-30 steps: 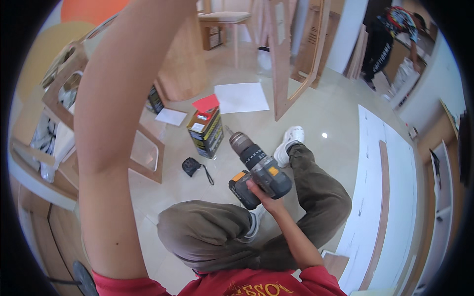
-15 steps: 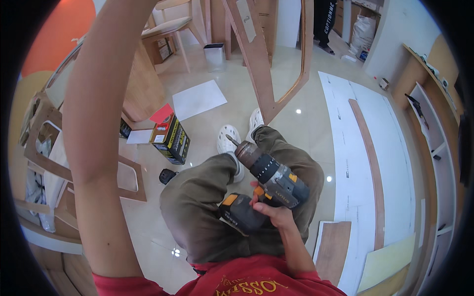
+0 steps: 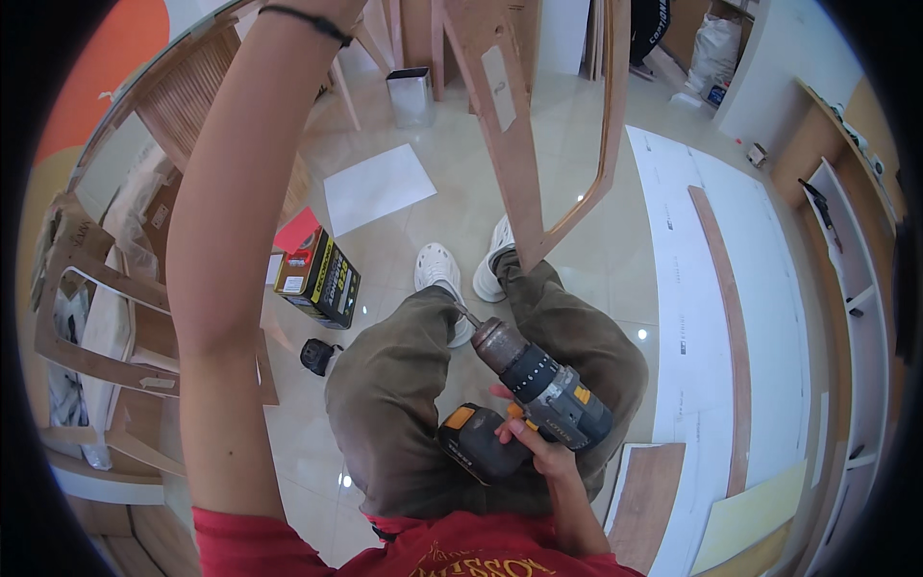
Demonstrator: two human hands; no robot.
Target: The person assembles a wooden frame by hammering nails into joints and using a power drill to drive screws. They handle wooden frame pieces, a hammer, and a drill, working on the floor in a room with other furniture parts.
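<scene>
My right hand (image 3: 538,447) is wrapped round the handle of a cordless drill (image 3: 553,389), black and grey with orange parts. The drill lies over my lap, its bit pointing up and left toward my shoes, its battery (image 3: 478,442) to the left of the hand. My left arm stretches far up the picture; only the base of my left hand (image 3: 334,10), beyond a dark wristband (image 3: 306,23), shows at the top edge, and its fingers are out of sight. Ahead of my knees stands a brown wooden frame (image 3: 524,207) with a rounded opening and a paper label.
A dark, printed rectangular can (image 3: 327,284) and a small black object (image 3: 317,356) are left of my legs. Wooden frames (image 3: 101,361) lean at far left. White sheet (image 3: 433,183) lies ahead. Right, a long brown strip (image 3: 721,327) rests on white boards (image 3: 779,317) beside shelving (image 3: 846,250).
My left arm has swung slightly right, bringing the wristband into sight. The drill and right hand sit a little lower and farther right. The view has shifted, and the wooden frame appears lower.
</scene>
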